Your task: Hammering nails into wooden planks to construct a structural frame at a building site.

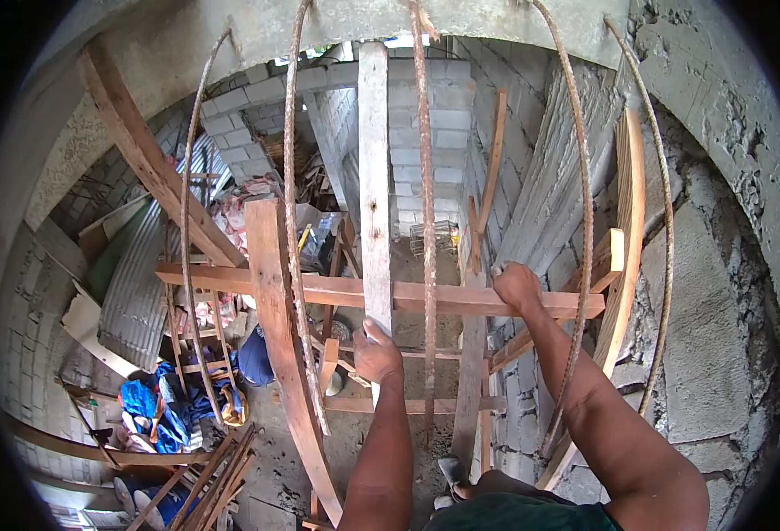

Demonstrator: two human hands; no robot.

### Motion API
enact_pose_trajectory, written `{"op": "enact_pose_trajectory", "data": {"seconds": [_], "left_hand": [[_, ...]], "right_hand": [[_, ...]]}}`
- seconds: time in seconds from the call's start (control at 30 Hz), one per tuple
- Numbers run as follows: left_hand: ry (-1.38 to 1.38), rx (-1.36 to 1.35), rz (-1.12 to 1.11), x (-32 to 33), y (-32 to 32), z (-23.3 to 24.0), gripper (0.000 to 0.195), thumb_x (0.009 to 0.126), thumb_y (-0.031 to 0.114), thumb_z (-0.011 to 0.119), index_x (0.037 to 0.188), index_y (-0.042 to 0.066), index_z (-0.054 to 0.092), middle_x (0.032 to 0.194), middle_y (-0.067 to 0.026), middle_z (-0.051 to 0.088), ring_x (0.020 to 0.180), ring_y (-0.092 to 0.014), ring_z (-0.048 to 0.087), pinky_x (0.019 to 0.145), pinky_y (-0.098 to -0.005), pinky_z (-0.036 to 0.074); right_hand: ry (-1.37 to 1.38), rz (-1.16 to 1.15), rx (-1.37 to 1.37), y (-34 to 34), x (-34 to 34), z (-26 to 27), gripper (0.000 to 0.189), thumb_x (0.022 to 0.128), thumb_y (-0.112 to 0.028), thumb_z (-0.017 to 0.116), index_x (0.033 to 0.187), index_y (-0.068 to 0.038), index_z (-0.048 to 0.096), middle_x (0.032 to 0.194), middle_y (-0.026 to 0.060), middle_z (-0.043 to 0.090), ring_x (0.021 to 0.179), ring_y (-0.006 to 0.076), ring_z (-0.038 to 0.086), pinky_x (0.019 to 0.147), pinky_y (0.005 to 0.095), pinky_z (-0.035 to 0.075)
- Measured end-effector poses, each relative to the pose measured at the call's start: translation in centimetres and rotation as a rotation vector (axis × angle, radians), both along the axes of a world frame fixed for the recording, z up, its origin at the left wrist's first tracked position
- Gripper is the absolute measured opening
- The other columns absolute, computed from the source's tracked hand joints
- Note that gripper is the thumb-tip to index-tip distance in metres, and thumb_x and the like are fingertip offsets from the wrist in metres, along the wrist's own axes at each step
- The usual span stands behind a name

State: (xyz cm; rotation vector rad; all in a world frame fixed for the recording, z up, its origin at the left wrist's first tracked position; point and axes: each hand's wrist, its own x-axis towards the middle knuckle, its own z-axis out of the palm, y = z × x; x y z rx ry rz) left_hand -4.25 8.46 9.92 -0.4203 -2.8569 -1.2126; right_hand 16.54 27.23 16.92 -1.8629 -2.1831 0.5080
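Note:
Before me a reddish wooden beam [443, 298] lies crosswise. My right hand [517, 287] is closed around it near its right part. A pale, weathered wooden plank [374, 192] runs lengthwise and meets the crosswise beam near its middle. Just below that crossing, my left hand [378, 355] is closed on the plank's lower part. To the left, a brown wooden post [273, 279] stands by the same beam. Several rusty steel rebars [424, 166] curve down from the concrete above, one of them between my two hands.
A slanting timber [157, 172] and corrugated metal sheets [134, 292] are at the left. Far below lie blue cloth or plastic [171, 411] and loose wood strips [214, 478]. A rough block wall [708, 332] and an upright board [630, 186] stand at the right.

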Motion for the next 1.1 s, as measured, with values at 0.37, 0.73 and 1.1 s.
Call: {"op": "enact_pose_trajectory", "data": {"seconds": [0.37, 0.73, 1.1], "left_hand": [[0.068, 0.048, -0.007, -0.1, 0.0, -0.3, 0.058, 0.101, 0.053, 0.038, 0.101, 0.002, 0.067, 0.094, -0.0226, 0.070, 0.083, -0.043, 0.066, 0.071, -0.0518, 0.051], [-0.062, 0.001, -0.030, 0.0, -0.1, 0.5, 0.064, 0.100, 0.057, 0.034, 0.116, 0.005, 0.067, 0.106, -0.0231, 0.070, 0.095, -0.044, 0.066, 0.081, -0.0530, 0.051], [0.040, 0.046, -0.008, 0.3, 0.0, 0.2, 0.060, 0.100, 0.054, 0.037, 0.104, 0.001, 0.066, 0.098, -0.0243, 0.069, 0.087, -0.044, 0.066, 0.074, -0.0530, 0.051]], "right_hand": [[-0.007, -0.008, -0.059, -0.4, -0.3, 0.8, 0.045, 0.092, -0.041, 0.056, 0.109, -0.002, 0.070, 0.114, 0.0238, 0.068, 0.111, 0.0411, 0.062, 0.097, 0.0463, 0.047], [-0.030, 0.001, -0.079, 0.2, 0.0, 0.6, 0.047, 0.090, -0.041, 0.059, 0.111, 0.000, 0.069, 0.115, 0.0255, 0.067, 0.113, 0.0406, 0.062, 0.099, 0.0452, 0.047], [-0.043, 0.000, -0.096, -0.1, 0.1, 1.3, 0.048, 0.091, -0.040, 0.058, 0.110, 0.002, 0.070, 0.116, 0.0266, 0.067, 0.113, 0.0417, 0.062, 0.099, 0.0451, 0.047]]}}
